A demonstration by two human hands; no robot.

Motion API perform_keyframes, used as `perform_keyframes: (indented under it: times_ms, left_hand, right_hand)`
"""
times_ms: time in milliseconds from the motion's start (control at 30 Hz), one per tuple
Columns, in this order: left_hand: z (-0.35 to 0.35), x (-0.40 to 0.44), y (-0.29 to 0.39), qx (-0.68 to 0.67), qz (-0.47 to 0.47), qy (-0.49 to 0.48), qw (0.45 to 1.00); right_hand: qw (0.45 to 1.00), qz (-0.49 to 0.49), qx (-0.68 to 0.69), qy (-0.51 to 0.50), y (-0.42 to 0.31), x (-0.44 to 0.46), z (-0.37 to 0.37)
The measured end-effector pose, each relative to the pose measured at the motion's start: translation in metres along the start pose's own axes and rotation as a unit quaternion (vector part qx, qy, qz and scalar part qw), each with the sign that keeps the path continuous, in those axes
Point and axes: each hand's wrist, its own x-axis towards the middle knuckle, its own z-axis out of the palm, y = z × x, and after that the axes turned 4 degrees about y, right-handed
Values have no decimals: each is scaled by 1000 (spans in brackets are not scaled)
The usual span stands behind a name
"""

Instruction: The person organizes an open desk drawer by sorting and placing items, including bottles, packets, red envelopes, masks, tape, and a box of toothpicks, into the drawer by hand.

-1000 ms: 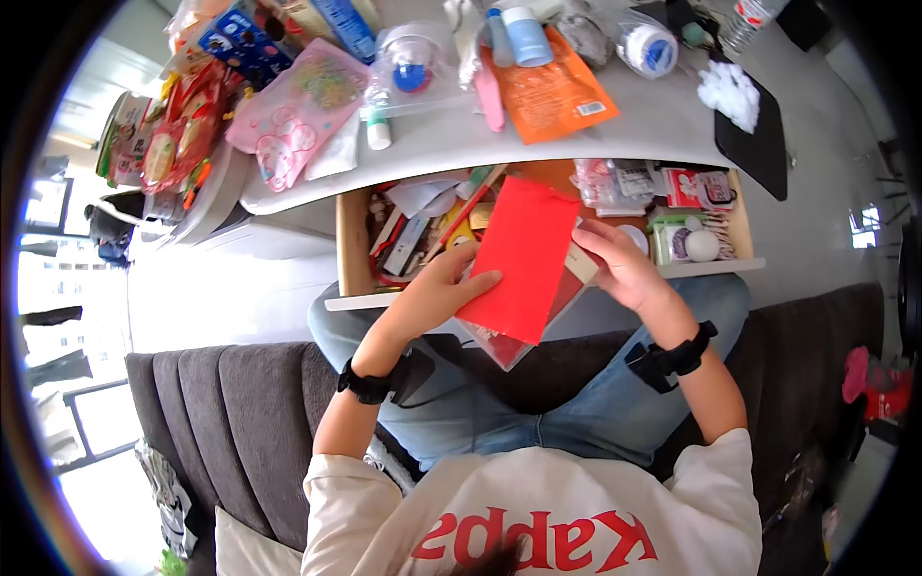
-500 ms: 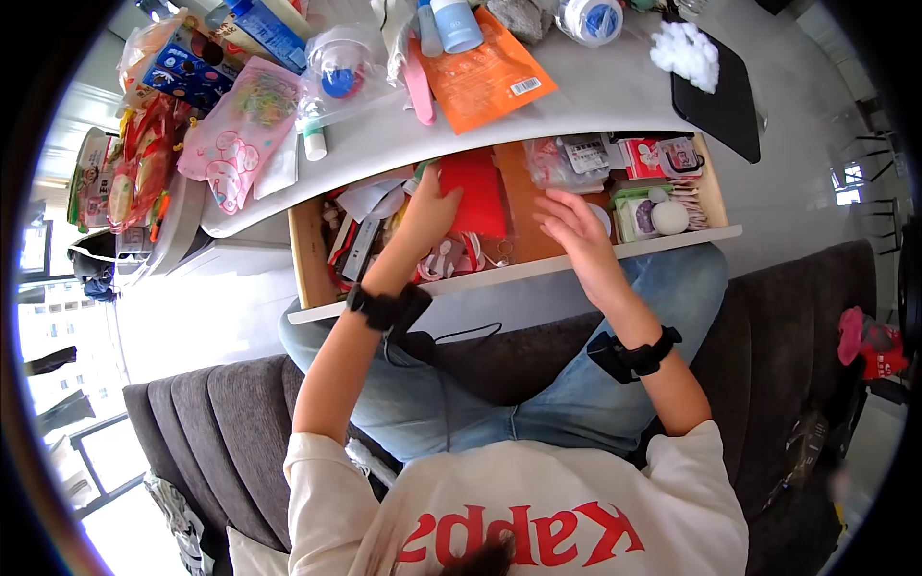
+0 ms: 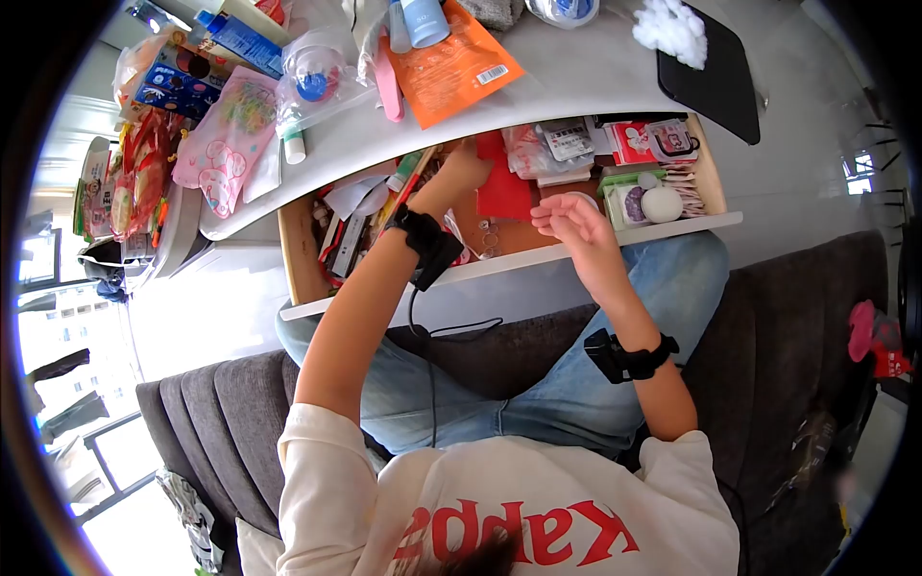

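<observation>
A red packet (image 3: 504, 184) lies in the middle of the open drawer (image 3: 519, 261), its far end under the table edge. At its left edge is my left hand (image 3: 465, 171), reaching to the back of the drawer. Its fingertips are small and partly hidden, so their grip is unclear. My right hand (image 3: 576, 228) hovers palm inward over the drawer's front, fingers stretched and holding nothing. Right of the packet are clear plastic packages (image 3: 538, 152) and a green-edged box (image 3: 629, 204) with a round white item (image 3: 662, 204). Pens, papers and a dark-faced device (image 3: 349, 246) fill the left side.
On the white tabletop (image 3: 576, 86) are an orange pouch (image 3: 447, 72), a pink bag (image 3: 226, 144), bottles, and white fluffy balls (image 3: 672, 31) on a black mat (image 3: 715, 86). A dark cable (image 3: 432, 374) hangs below the drawer.
The red packet has gone from between both hands down into the drawer, then further back and right. My left hand followed it; my right hand let go and opened.
</observation>
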Motion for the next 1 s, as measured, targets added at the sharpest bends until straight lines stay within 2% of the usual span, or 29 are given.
perform_keyframes:
  times_ms: [67, 167, 233, 300, 333, 400, 500, 633, 733, 767, 833, 900, 933, 1000]
  left_hand:
    - [-7, 1, 4, 123, 56, -61, 989]
    - [-2, -4, -8, 245, 108, -80, 960]
    - [-4, -6, -7, 194, 58, -87, 975]
    - [-10, -2, -5, 25, -68, -108, 991]
    - [-12, -3, -5, -64, -76, -98, 990]
    - [-15, -4, -4, -240, -90, -74, 964]
    - [-14, -4, -3, -353, -161, -66, 919]
    - [-36, -3, -2, -263, -172, -195, 929]
    - [-50, -13, 3, -188, -149, -263, 934]
    - [-50, -15, 1, -187, -136, -280, 932]
    - [-46, -15, -4, -157, -92, -321, 929]
    - [-40, -12, -6, -100, -31, -367, 924]
    - [-40, -13, -5, -131, -48, -379, 915]
    - [-40, -19, -5, -192, -81, -401, 892]
  right_hand:
    - [1000, -12, -15, -5, 2, -2, -1]
    - [998, -31, -47, -20, 6, -3, 0]
    - [996, -37, -71, -25, 4, -5, 2]
    - [996, -40, -68, -31, 6, -6, -1]
    - [996, -41, -68, -35, 6, -8, -3]
    - [996, -28, -83, -27, 1, -13, -9]
    - [992, -18, -127, -12, -5, -21, -16]
    - [964, -47, -260, -37, -13, -18, -12]
    - [922, -58, -369, -101, -29, 1, 4]
    - [872, -108, -448, -165, -24, 10, 6]
    - [733, -200, -586, -283, -12, 32, 9]
    - [651, -4, -650, -393, -13, 58, 26]
    - [594, 94, -668, -438, -14, 68, 37]
    - [517, 156, -686, -487, -29, 82, 57]
